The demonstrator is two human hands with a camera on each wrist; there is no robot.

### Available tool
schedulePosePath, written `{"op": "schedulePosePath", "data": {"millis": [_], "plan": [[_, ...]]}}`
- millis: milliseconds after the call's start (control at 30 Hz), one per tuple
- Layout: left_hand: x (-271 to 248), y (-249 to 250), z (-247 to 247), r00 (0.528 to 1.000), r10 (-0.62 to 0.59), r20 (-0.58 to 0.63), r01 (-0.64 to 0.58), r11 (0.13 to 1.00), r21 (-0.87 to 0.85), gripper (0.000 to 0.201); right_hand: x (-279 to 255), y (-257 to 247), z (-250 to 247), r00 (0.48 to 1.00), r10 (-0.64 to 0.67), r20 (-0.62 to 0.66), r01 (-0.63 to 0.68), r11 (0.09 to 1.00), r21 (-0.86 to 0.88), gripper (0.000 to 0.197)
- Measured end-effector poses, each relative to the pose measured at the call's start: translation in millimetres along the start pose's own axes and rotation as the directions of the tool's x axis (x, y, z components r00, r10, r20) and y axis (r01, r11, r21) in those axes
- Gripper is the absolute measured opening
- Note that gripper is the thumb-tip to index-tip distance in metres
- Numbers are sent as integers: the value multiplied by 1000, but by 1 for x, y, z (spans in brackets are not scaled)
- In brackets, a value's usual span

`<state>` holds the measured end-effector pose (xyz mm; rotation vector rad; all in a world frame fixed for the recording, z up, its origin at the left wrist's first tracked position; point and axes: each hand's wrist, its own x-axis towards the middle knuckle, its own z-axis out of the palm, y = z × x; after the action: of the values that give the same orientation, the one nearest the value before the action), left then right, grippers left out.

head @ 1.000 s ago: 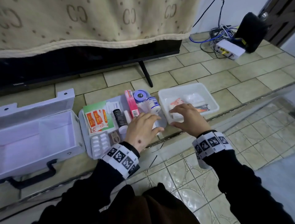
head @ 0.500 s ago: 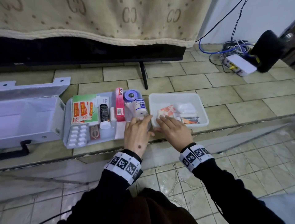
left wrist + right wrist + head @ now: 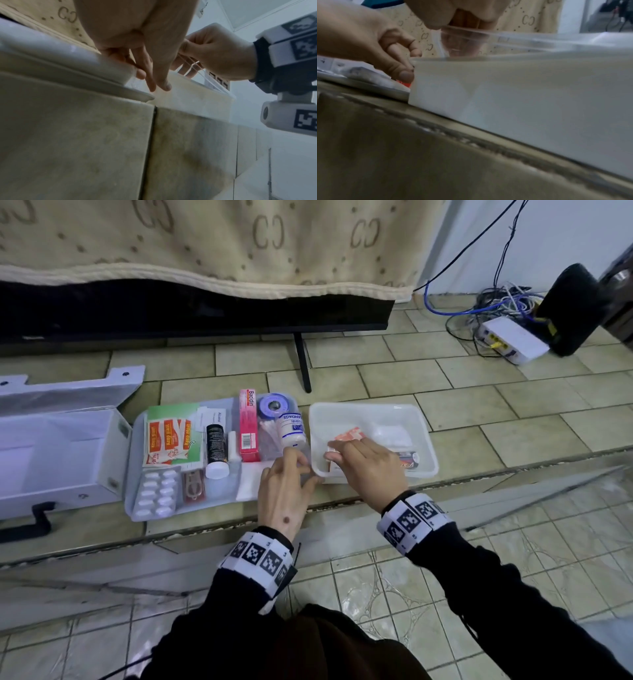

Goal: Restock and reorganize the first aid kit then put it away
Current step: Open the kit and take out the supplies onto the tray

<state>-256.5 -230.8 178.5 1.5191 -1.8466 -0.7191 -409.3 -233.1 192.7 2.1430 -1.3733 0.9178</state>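
Both arms were covered by long black sleeves (image 3: 534, 604) reaching to the wrists. Each wrist carried a white band (image 3: 412, 520) made of flat segments, every segment printed with a square black-and-white fiducial marker. On the band of the right wrist (image 3: 298, 44) a white rounded camera housing (image 3: 289, 119) hung below on a short stem, bearing a further marker and a small round lens.

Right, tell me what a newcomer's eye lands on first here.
Probably the flat tray of supplies at centre-left, with its bright pink Bacidin box, orange plaster packets and white pill blister. Next, the two hands meeting at the clear plastic bin to its right: the left hand at the bin's near corner, the right hand reaching inside. The open white case stands empty at far left.
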Motion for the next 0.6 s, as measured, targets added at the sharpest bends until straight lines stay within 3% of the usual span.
{"op": "schedulePosePath", "data": {"millis": [100,200,300,367,433,600], "plan": [[-5,4,-1,990,138,-20,-135,985,109,41,4,-3,-4,993,93,-68,-93,996,5,52],[-9,7,-1,957,280,-79,-252,933,257,27,16,0,-14,967,237,-91,-235,971,31,61],[-6,7,-1,956,290,-45,-254,896,364,26,28,3,-22,951,304,-50,-299,950,88,62],[-3,11,-3,959,285,-9,-253,866,432,23,31,5,-28,945,327,-23,-322,939,124,52],[0,15,-5,961,277,21,-252,838,483,20,38,10,-38,918,397,-15,-390,906,167,38],[0,16,-6,959,279,52,-265,813,519,18,64,38,-66,849,525,-56,-492,825,277,28]]}}
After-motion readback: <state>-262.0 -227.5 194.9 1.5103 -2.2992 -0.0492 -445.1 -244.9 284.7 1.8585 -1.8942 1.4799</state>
